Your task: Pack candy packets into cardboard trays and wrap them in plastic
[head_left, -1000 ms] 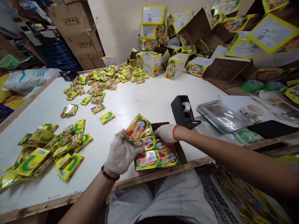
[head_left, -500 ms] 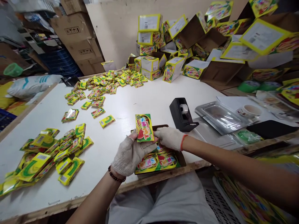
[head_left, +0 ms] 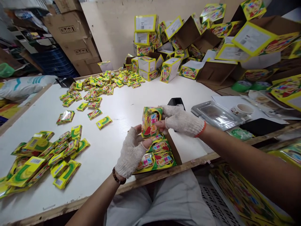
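Note:
My right hand [head_left: 182, 120], in a white knit fingerless glove, grips a small yellow-green candy pack [head_left: 150, 122] by its right edge, thumb in front. The pack is held above an open carton [head_left: 175, 150] at the table's near edge. Just left of the pack, my left hand [head_left: 131, 153], gloved alike, has thumb and fingers apart; its fingertips are close to the pack's lower left, and whether they touch it I cannot tell. Inside the carton, similar candy packs [head_left: 164, 159] lie face up in rows, partly hidden by my left hand.
Loose candy packs [head_left: 68, 147] lie heaped on the left, with another pile [head_left: 103, 83] farther back. Display boxes [head_left: 170, 69] are stacked along the back right. A black tape dispenser [head_left: 176, 102] stands partly behind my right hand, near a clear plastic tray [head_left: 216, 113] and a cup [head_left: 244, 109].
My right hand has risen from the carton and taken hold of the candy pack, which has shifted slightly right. My left hand, which held it, has loosened and lowered a little. The view has shifted slightly.

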Motion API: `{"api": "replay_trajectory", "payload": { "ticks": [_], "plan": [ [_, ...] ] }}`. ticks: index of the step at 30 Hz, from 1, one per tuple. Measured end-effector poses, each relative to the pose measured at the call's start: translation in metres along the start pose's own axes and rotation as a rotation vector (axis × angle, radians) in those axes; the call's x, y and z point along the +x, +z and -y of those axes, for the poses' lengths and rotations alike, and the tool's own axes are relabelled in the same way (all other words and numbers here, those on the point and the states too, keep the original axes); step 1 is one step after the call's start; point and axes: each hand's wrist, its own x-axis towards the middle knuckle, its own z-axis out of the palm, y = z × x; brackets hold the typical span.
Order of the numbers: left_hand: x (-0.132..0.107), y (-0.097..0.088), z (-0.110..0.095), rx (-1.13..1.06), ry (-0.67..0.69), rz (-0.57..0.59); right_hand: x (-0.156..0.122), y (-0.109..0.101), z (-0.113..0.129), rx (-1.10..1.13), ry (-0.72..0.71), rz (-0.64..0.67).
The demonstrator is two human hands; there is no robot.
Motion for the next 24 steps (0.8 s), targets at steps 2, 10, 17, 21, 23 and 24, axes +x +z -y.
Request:
{"api": "replay_trajectory", "payload": {
  "ticks": [2, 10, 17, 21, 23, 24],
  "plan": [
    [0.002, 0.000, -0.005, 0.126, 0.042, -0.004, -0.007, 0.006, 0.007, -0.197, -0.032, -0.059],
    [0.014, 0.000, -0.008, 0.995, 0.419, -0.028, -0.022, 0.003, 0.036, -1.196, -0.283, 0.116],
    [0.001, -0.008, 0.042, 1.505, 0.437, 0.111, 0.016, -0.004, -0.017, -1.028, 0.097, 0.308],
    [-0.005, -0.014, 0.050, 1.618, 0.428, 0.112, 0.027, 0.004, -0.024, -1.090, 0.156, 0.295],
    [-0.006, -0.014, 0.050, 1.631, 0.435, 0.113, 0.030, 0.006, -0.021, -1.119, 0.176, 0.307],
    [-0.006, -0.015, 0.049, 1.632, 0.435, 0.113, 0.032, 0.006, -0.020, -1.132, 0.181, 0.321]
  ]
}}
